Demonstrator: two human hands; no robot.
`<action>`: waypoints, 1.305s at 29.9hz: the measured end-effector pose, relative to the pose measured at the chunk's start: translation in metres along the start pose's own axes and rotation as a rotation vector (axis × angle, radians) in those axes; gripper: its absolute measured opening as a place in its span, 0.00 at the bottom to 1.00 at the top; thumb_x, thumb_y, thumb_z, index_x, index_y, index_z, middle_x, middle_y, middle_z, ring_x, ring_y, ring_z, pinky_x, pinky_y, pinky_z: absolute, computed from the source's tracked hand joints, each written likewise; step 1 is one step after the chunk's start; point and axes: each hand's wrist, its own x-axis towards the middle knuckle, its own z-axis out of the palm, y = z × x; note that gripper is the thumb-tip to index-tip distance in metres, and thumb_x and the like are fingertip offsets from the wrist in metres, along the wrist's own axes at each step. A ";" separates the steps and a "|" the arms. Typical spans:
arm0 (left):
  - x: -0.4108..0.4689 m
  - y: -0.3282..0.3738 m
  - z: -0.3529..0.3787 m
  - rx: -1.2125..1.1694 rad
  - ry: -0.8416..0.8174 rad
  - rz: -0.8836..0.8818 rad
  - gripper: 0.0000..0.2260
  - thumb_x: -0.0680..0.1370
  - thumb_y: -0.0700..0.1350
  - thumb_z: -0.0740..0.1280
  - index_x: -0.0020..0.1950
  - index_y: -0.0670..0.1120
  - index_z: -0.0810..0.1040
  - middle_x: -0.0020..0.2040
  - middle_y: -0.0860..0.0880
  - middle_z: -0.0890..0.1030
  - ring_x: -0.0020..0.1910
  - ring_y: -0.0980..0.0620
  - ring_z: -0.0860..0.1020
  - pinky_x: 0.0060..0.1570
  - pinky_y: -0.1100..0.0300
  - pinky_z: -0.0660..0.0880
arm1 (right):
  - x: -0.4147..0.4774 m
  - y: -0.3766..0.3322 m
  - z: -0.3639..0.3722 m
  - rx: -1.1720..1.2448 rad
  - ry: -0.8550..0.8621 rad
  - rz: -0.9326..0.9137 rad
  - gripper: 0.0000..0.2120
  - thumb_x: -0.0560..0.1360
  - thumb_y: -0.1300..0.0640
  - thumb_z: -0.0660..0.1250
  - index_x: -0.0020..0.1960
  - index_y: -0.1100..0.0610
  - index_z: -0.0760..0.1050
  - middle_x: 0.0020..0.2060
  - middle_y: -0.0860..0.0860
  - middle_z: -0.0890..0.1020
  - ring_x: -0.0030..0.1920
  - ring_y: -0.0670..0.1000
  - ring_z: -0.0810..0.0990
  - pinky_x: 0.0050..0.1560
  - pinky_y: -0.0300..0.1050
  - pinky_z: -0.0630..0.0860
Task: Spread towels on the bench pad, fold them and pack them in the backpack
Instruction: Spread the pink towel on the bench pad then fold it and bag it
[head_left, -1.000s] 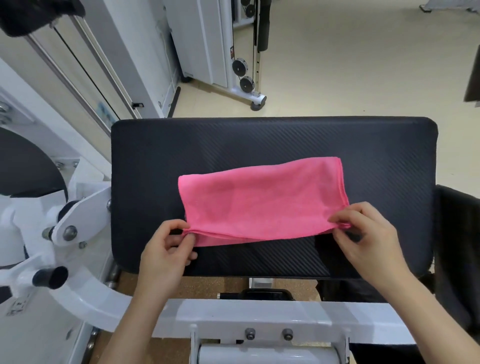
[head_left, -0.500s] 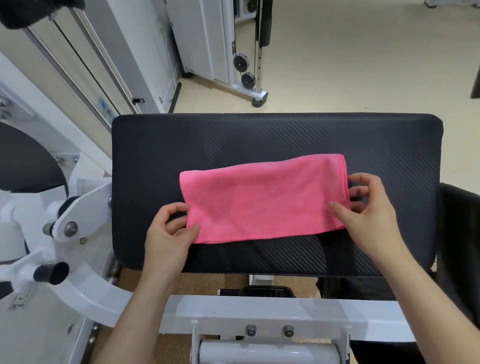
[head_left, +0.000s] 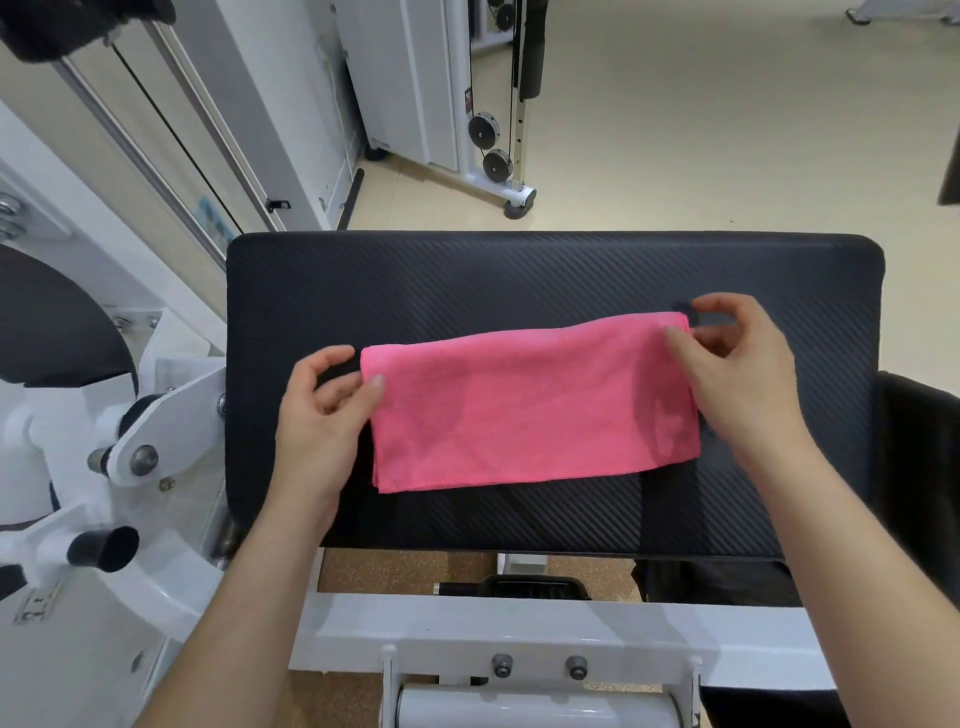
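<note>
Towel (head_left: 530, 405): pink plush rectangle on ribbed pad (head_left: 519, 275); left hand (head_left: 317, 426), right hand (head_left: 743, 379) pinch ends.

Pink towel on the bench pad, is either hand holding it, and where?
Both hands hold the pink towel: the left hand pinches its far left corner, the right hand its far right corner.

Single head-worn wide-angle view, looking forward and down, close above bench pad (head_left: 519, 280); floor (head_left: 727, 130) beyond.
</note>
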 end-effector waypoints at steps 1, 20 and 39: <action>0.006 0.003 0.002 0.012 0.006 0.001 0.14 0.77 0.43 0.70 0.62 0.50 0.75 0.46 0.54 0.82 0.40 0.66 0.79 0.38 0.69 0.71 | 0.007 -0.002 0.001 0.025 0.008 0.011 0.15 0.74 0.51 0.70 0.59 0.51 0.75 0.42 0.48 0.83 0.43 0.47 0.80 0.47 0.46 0.76; 0.035 -0.001 0.009 0.636 0.070 0.262 0.16 0.77 0.48 0.69 0.65 0.55 0.76 0.56 0.53 0.69 0.52 0.55 0.72 0.53 0.59 0.70 | -0.014 -0.001 0.033 -0.362 0.213 -0.615 0.15 0.73 0.61 0.66 0.59 0.59 0.78 0.53 0.60 0.76 0.51 0.59 0.74 0.44 0.49 0.72; -0.022 -0.025 -0.008 0.149 0.020 0.028 0.25 0.78 0.40 0.69 0.64 0.62 0.62 0.45 0.54 0.81 0.44 0.55 0.81 0.40 0.61 0.77 | -0.044 0.026 0.105 -0.829 -0.151 -0.697 0.28 0.80 0.41 0.49 0.79 0.46 0.54 0.79 0.55 0.50 0.79 0.54 0.49 0.74 0.58 0.50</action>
